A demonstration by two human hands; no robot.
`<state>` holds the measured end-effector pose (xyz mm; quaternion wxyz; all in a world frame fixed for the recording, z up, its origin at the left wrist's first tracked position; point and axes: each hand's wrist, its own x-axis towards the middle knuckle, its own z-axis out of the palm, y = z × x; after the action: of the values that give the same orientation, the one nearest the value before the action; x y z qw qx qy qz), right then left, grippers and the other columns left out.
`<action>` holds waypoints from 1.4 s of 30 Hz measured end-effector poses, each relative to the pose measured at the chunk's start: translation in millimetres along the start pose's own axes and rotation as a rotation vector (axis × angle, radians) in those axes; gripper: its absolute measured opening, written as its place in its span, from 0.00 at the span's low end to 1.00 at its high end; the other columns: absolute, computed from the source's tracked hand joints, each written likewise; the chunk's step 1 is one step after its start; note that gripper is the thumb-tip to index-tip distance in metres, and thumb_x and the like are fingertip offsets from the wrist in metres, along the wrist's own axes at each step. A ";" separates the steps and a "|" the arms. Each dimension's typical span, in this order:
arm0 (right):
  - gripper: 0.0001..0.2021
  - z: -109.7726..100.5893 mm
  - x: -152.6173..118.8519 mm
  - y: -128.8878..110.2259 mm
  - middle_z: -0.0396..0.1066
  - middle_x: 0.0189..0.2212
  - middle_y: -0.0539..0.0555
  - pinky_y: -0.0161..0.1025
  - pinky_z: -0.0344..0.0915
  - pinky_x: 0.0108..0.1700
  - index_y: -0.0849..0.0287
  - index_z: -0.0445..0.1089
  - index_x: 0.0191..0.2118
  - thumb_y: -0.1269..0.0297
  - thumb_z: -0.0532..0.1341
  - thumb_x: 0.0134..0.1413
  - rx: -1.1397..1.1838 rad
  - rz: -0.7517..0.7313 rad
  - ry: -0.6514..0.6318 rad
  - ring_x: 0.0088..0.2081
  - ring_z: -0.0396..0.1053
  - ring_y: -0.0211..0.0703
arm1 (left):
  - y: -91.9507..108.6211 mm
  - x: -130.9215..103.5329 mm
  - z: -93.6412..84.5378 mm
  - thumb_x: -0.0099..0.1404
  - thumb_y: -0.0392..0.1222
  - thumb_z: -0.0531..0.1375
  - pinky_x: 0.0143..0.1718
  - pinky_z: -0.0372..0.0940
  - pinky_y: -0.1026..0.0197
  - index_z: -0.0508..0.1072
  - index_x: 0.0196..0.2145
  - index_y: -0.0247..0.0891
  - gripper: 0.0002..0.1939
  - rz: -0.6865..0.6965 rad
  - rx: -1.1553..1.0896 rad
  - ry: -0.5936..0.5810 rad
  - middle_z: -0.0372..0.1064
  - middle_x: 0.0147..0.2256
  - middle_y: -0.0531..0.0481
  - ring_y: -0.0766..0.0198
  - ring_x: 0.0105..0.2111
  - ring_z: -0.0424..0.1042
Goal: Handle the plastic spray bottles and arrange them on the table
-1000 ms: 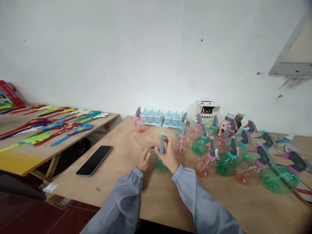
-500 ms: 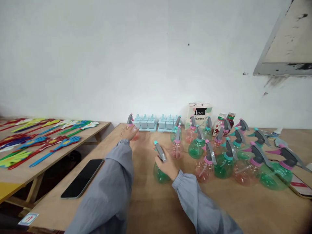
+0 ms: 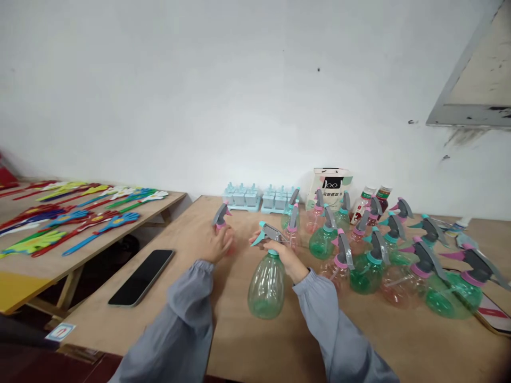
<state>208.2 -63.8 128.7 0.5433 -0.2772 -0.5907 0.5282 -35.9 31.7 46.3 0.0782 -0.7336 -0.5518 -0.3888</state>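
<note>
My right hand (image 3: 284, 254) is closed round the neck of a clear green spray bottle (image 3: 266, 290) with a grey trigger and a turquoise nozzle. That bottle hangs tilted over the middle of the wooden table (image 3: 239, 340). To its left, my left hand (image 3: 220, 246) wraps round a pink spray bottle (image 3: 221, 214) with a grey trigger head and pink nozzle; my fingers hide much of its body. Right of my right hand stand several more spray bottles, among them a green one (image 3: 366, 271) and a pink one (image 3: 337, 266).
A black phone (image 3: 141, 277) lies at the left. Light-blue popsicle moulds (image 3: 241, 198), a paper bag (image 3: 328, 186) and two drink bottles (image 3: 363, 202) stand near the wall. Another phone (image 3: 495, 314) lies far right. Colourful hand-shaped clappers (image 3: 115, 226) cover the neighbouring table.
My right hand has lifted the green bottle and turned it, so its whole body now shows. My left hand has come nearer with the pink bottle, whose nozzle now points right.
</note>
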 end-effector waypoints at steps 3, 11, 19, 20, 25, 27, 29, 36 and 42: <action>0.15 2.6 -2.3 -8.0 0.80 0.29 0.55 0.44 0.74 0.39 0.57 0.78 0.36 0.57 0.63 0.42 0.064 0.029 -0.025 0.36 0.78 0.50 | 6.8 -39.6 -3.2 0.66 0.50 0.55 0.50 0.68 0.46 0.74 0.51 0.42 0.19 0.048 -0.115 0.080 0.61 0.52 0.38 0.49 0.47 0.71; 0.16 4.3 -3.1 -15.8 0.80 0.33 0.57 0.48 0.74 0.42 0.56 0.77 0.36 0.57 0.59 0.39 0.044 0.082 -0.094 0.40 0.77 0.52 | 32.3 -76.2 -7.8 0.65 0.53 0.57 0.51 0.69 0.47 0.75 0.53 0.48 0.20 0.050 -0.152 0.113 0.65 0.54 0.40 0.48 0.49 0.72; 0.11 4.4 -1.6 -10.9 0.76 0.26 0.55 0.46 0.71 0.41 0.57 0.73 0.26 0.61 0.57 0.33 0.085 0.083 -0.050 0.36 0.75 0.51 | 31.7 -76.4 -9.8 0.68 0.52 0.54 0.49 0.69 0.50 0.74 0.54 0.45 0.20 0.121 -0.036 0.097 0.64 0.53 0.39 0.51 0.47 0.71; 0.10 5.3 -2.3 -12.4 0.75 0.25 0.54 0.45 0.70 0.41 0.57 0.72 0.25 0.61 0.56 0.32 0.090 0.087 -0.033 0.35 0.75 0.50 | 32.2 -76.8 -10.1 0.69 0.51 0.54 0.48 0.69 0.51 0.74 0.54 0.45 0.20 0.130 -0.029 0.100 0.64 0.53 0.39 0.51 0.47 0.71; 0.07 13.2 -8.1 -24.9 0.72 0.22 0.52 0.42 0.66 0.40 0.55 0.70 0.22 0.64 0.57 0.29 0.155 0.124 -0.084 0.34 0.72 0.48 | 35.5 -77.6 -11.8 0.71 0.50 0.51 0.46 0.70 0.52 0.73 0.54 0.43 0.20 0.170 -0.004 0.145 0.64 0.53 0.39 0.53 0.47 0.71; 0.06 15.6 -9.2 -27.2 0.72 0.22 0.51 0.41 0.65 0.38 0.55 0.70 0.21 0.65 0.58 0.29 0.173 0.141 -0.101 0.33 0.71 0.47 | 36.1 -77.6 -12.7 0.71 0.50 0.51 0.47 0.69 0.52 0.73 0.55 0.43 0.20 0.176 0.008 0.150 0.64 0.52 0.40 0.53 0.46 0.71; 0.06 16.3 -8.8 -26.4 0.72 0.22 0.51 0.39 0.63 0.34 0.55 0.69 0.21 0.65 0.58 0.29 0.196 0.143 -0.021 0.31 0.70 0.45 | 36.2 -77.7 -13.6 0.71 0.50 0.51 0.47 0.69 0.51 0.73 0.54 0.43 0.20 0.177 0.007 0.147 0.64 0.52 0.40 0.52 0.47 0.71; 0.07 17.6 -6.4 -22.1 0.74 0.24 0.52 0.39 0.64 0.33 0.55 0.68 0.21 0.64 0.57 0.27 0.279 0.139 0.124 0.33 0.71 0.46 | 36.0 -79.3 -13.8 0.70 0.51 0.51 0.49 0.69 0.47 0.71 0.56 0.46 0.20 0.161 -0.041 0.126 0.64 0.52 0.40 0.50 0.49 0.70; 0.05 20.8 -10.3 -24.6 0.73 0.24 0.52 0.39 0.65 0.32 0.55 0.65 0.20 0.64 0.56 0.27 0.275 0.110 0.210 0.33 0.71 0.46 | 34.7 -79.6 -10.8 0.70 0.53 0.51 0.47 0.69 0.48 0.73 0.54 0.47 0.20 0.137 -0.080 0.145 0.63 0.53 0.41 0.51 0.47 0.71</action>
<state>197.5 -87.0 151.0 0.6051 -0.2858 -0.4371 0.6010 -18.0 -46.9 12.3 0.1150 -0.7420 -0.4774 -0.4564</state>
